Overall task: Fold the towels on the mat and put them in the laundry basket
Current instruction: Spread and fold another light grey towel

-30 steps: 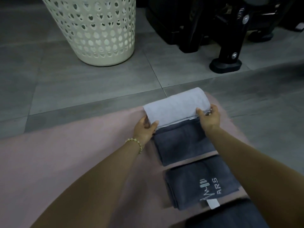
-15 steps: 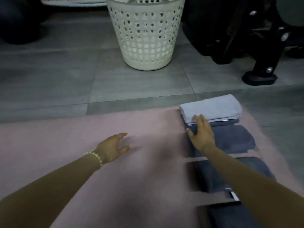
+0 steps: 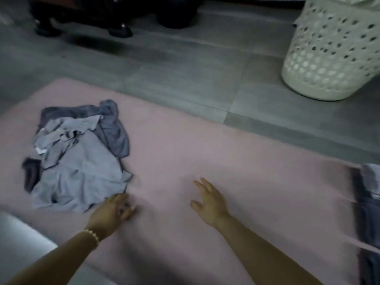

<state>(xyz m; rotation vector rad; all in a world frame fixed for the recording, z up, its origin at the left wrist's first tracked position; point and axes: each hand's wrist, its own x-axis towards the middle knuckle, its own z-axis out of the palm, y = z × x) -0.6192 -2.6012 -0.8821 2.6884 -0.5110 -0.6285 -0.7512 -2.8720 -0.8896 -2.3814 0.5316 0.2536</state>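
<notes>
A crumpled heap of light grey and dark grey towels [image 3: 80, 159] lies on the left part of the pink mat [image 3: 205, 153]. My left hand [image 3: 112, 212] reaches toward the heap's near right corner, fingers loosely bent, holding nothing that I can see. My right hand [image 3: 209, 200] hovers open over bare mat in the middle, fingers spread. The folded towels [image 3: 369, 202] show blurred at the right edge. The cream perforated laundry basket [image 3: 329, 56] stands on the floor at the upper right.
Grey floor tiles [image 3: 174, 64] run beyond the mat. Black equipment with feet [image 3: 115, 19] stands at the far left and centre. A pale object [image 3: 18, 243] sits at the lower left corner.
The view has swung left, from the folded stack to the unfolded heap. My right hand left the folded white towel. My left hand moved to the heap's edge.
</notes>
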